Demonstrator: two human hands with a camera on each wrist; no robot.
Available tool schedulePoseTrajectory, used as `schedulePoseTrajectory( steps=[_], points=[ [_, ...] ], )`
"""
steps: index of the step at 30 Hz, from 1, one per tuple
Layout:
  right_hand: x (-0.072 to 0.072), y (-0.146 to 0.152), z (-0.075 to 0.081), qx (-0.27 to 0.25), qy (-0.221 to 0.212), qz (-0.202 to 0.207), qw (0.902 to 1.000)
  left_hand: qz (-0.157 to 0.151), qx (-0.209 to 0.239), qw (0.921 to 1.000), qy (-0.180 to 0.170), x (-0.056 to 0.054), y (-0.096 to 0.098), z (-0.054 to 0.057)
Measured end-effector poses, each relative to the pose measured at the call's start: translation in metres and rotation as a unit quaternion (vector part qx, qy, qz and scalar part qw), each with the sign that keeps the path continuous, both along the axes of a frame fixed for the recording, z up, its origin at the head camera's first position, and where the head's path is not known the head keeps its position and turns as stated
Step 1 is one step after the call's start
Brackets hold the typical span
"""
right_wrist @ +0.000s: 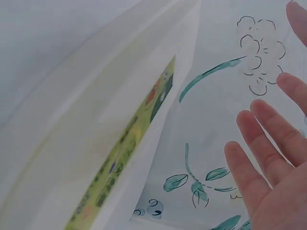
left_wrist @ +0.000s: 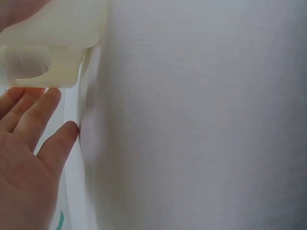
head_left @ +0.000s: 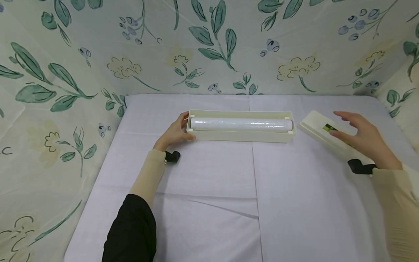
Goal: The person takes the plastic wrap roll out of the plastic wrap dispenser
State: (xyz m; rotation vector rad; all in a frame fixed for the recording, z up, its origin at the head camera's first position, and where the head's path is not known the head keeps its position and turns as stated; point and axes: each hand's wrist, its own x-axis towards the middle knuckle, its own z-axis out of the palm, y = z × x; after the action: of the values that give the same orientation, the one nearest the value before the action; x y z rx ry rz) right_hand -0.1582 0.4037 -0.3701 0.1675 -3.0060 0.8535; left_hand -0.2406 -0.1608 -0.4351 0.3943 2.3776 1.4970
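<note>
Hands well apart. Left hand (head_left: 175, 133) gripped the end of a long cream box (head_left: 242, 137) nearest it: thumb on the side facing the person, fingers round the back, tips against the wall. Box sat on the white surface (head_left: 209, 171), running from the left hand toward the right hand. White roll (head_left: 242, 124) lay lengthwise inside, between the two hands. Right hand (head_left: 364, 138) was over a cream lid (head_left: 315, 122), fingers spread, nothing clamped; fingertips stood clear of the lid in the right wrist view, cannot tell if the thumb touched. Lid lay slanted below the right hand, one corner just beside the box end farthest from the left hand. Green-yellow label (head_left: 328, 127) on it, near the right thumb. Flowered cloth (head_left: 216, 29) hung beyond both hands
</note>
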Motion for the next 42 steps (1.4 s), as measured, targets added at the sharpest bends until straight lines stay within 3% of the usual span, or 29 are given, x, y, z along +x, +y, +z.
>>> schedulePoseTrajectory(
  steps=[15, 29, 42],
  points=[
    [-0.007, -0.049, 0.016, -0.021, 0.064, 0.055, 0.9962, 0.000, 0.004, 1.0000, 0.004, 0.000, 0.000, 0.000],
    [-0.017, -0.076, 0.016, -0.029, 0.033, 0.076, 0.9962, 0.001, 0.001, 1.0000, 0.003, 0.000, -0.001, 0.000],
    [-0.020, -0.091, 0.015, -0.027, 0.048, 0.091, 0.9944, 0.000, -0.004, 1.0000, 0.002, 0.000, -0.001, 0.001]
  ],
)
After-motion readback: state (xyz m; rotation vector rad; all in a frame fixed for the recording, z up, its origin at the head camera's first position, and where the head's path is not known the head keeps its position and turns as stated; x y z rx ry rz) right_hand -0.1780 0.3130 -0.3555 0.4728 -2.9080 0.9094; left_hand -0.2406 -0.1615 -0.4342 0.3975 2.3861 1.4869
